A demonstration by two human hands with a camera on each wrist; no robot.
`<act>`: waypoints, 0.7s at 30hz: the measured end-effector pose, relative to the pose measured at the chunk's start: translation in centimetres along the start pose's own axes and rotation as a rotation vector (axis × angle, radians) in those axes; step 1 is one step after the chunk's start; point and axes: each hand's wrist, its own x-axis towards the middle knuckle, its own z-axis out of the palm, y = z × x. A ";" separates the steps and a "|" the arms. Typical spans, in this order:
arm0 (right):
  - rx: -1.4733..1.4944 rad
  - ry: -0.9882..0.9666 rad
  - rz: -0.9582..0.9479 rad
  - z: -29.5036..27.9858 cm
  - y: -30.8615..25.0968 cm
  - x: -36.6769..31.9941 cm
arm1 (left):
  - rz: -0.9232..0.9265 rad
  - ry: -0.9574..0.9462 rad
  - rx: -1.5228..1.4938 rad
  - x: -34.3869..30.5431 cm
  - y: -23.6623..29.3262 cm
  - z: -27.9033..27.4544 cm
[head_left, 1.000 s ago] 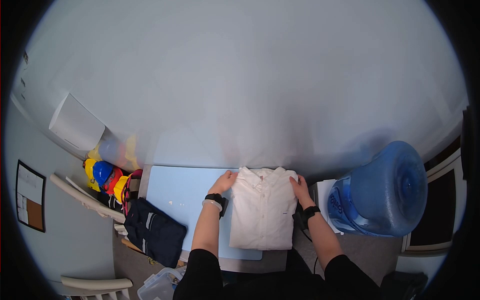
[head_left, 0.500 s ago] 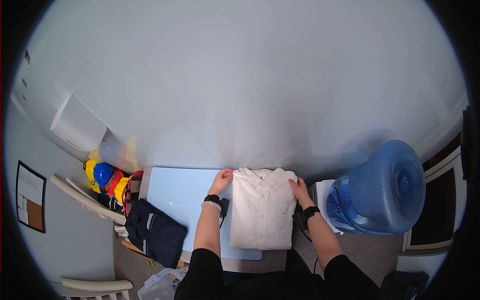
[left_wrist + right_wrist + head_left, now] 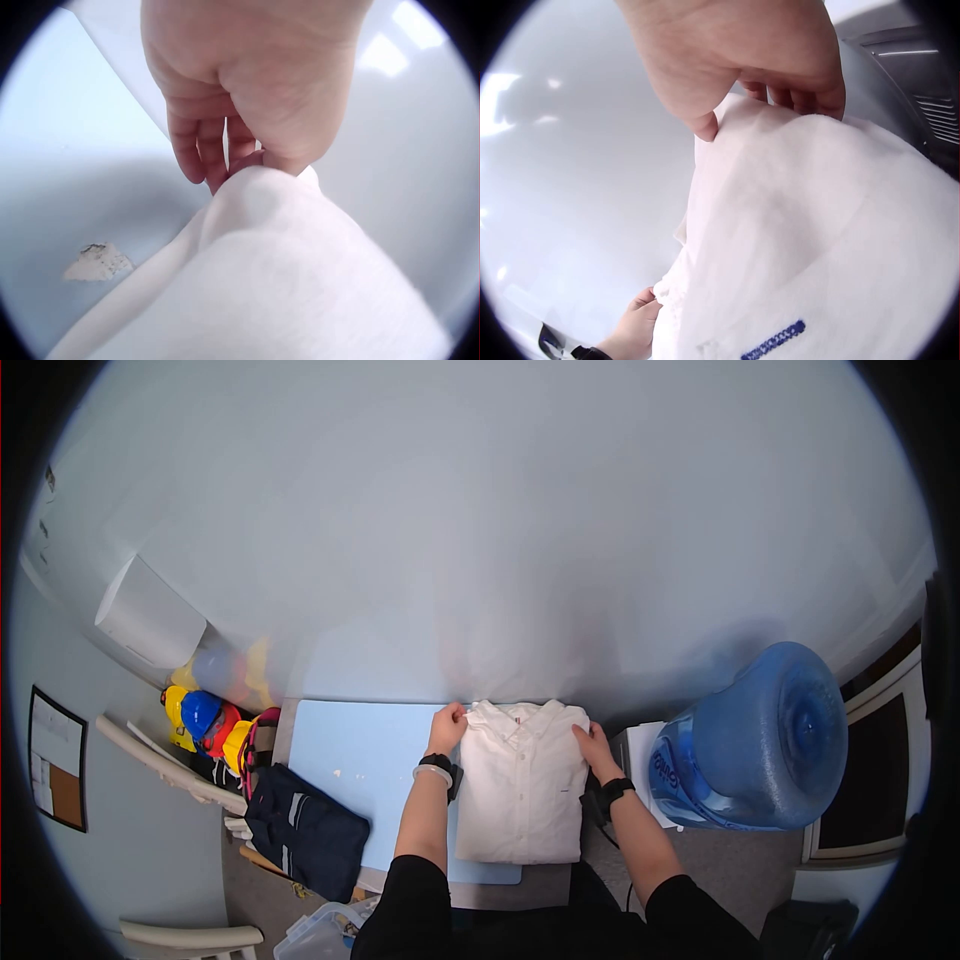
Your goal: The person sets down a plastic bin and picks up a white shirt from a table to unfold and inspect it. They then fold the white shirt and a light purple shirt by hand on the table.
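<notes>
A white button-up shirt (image 3: 521,790), folded into a rectangle with its collar at the far end, lies on a light blue mat (image 3: 370,760). At the shirt's far left corner my left hand (image 3: 447,729) pinches the cloth between thumb and fingers. My right hand (image 3: 597,752) grips the far right edge, thumb on top and fingers curled behind the fabric in the right wrist view. A small dark blue stitched mark (image 3: 774,341) shows on the shirt front.
Left of the mat lies a folded navy garment (image 3: 305,830) with grey stripes, near several coloured helmets (image 3: 202,712). To the right stands a big blue water bottle (image 3: 760,745). A clear plastic bin (image 3: 315,933) sits below the table's near edge. A pale wall (image 3: 480,540) rises behind.
Both hands keep their hold at the shirt's far corners. The whole scene has shifted slightly down and left in the head view; the shirt stays flat on the mat.
</notes>
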 end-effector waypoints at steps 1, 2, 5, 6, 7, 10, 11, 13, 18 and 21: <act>0.000 0.002 0.000 0.0 -0.1 -0.1 | -0.011 0.001 -0.011 -0.1 -0.2 0.2; 0.019 0.001 -0.004 0.0 -0.2 -0.2 | -0.023 0.003 -0.023 -0.3 -0.3 0.4; 0.040 0.000 -0.019 0.1 0.1 -0.1 | -0.067 0.003 -0.209 -0.8 -0.8 1.4; 0.042 0.002 -0.034 0.2 0.0 -0.1 | -0.070 0.005 -0.209 -0.8 -1.4 1.6; 0.041 -0.001 -0.033 0.2 -0.1 -0.2 | -0.101 0.004 -0.281 -0.7 -2.0 1.9; -0.013 0.021 -0.028 0.2 -0.5 -0.5 | -0.173 -0.048 -0.451 -0.8 -2.1 1.4; -0.014 0.013 -0.022 0.2 -0.7 -0.6 | -0.213 -0.101 -0.550 -0.8 -1.8 1.1; -0.017 0.004 -0.016 0.2 -0.7 -0.6 | -0.199 -0.108 -0.509 -0.6 -1.9 0.7; -0.001 0.000 -0.024 0.2 -0.2 -0.3 | -0.037 -0.041 -0.326 -0.7 -1.6 0.9; -0.035 0.007 -0.002 0.1 -0.4 -0.4 | -0.084 -0.112 -0.294 -0.5 -1.6 1.0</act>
